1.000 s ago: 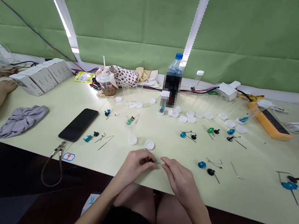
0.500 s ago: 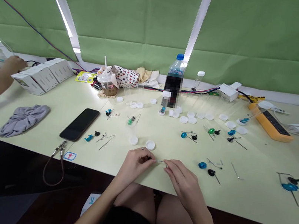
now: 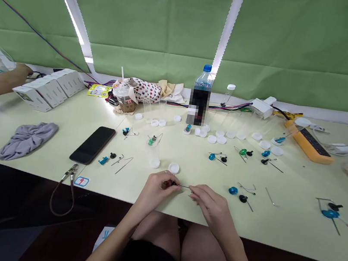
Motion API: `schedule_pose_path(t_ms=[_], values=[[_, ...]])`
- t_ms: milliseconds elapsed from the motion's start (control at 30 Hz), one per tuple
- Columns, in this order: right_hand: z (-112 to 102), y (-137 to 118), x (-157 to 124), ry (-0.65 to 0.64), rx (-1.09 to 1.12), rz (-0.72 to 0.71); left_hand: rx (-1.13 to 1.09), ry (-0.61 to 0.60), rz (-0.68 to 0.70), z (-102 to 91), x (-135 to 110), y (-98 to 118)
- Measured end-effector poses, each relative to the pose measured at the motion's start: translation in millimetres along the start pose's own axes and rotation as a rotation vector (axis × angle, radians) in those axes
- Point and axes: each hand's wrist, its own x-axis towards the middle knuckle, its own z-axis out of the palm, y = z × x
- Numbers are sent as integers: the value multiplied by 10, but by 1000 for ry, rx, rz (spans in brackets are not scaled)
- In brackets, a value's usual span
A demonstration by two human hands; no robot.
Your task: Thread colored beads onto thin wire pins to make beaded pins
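My left hand (image 3: 158, 191) is closed in a pinch above the table's front edge. A small black part (image 3: 174, 183) shows at its fingertips, mostly covered by the fingers. From there a thin metal rod (image 3: 184, 187) runs across to my right hand (image 3: 210, 205), whose thumb and fingers pinch its other end. Just beyond my left hand lies a white cap (image 3: 174, 168), beside a clear tube with a white cap (image 3: 154, 163). To the right of my right hand are a blue bead-like piece (image 3: 233, 191), a black round part with a stem (image 3: 243, 199) and a bent metal rod (image 3: 270, 197).
A phone (image 3: 92, 144) and a grey scrunchie (image 3: 27, 140) lie left. Several clear tubes and white caps (image 3: 221, 140) line the back, near a bottle (image 3: 200, 97) and an orange power strip (image 3: 311, 142). Another person's arm (image 3: 1, 83) reaches past white boxes (image 3: 49, 89).
The black part shows more plainly at my left fingertips. My right hand has shifted slightly, still pinching the rod. The view has turned a little, and the other person's hand has moved slightly.
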Motion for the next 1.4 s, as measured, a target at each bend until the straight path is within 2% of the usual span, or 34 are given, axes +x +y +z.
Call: schedule_pose_path(t_ms=[200,567,667,800,1000,1400], values=[[5,15,-2,40,162,8,8,-6,27,16,-2,-22],[5,-5,42,19,111,60,29,-29,58,14,3,14],[11,-14,38,18,40,36,29,-28,81,10,-6,26],[26,-26,-12,30,-162,-37,2,-25,73,7,-9,34],[2,-84,-11,87,-458,-256,-16,-30,66,6,-1,27],[-13,-163,83,115,-580,-326,-10,-24,63,9,7,51]])
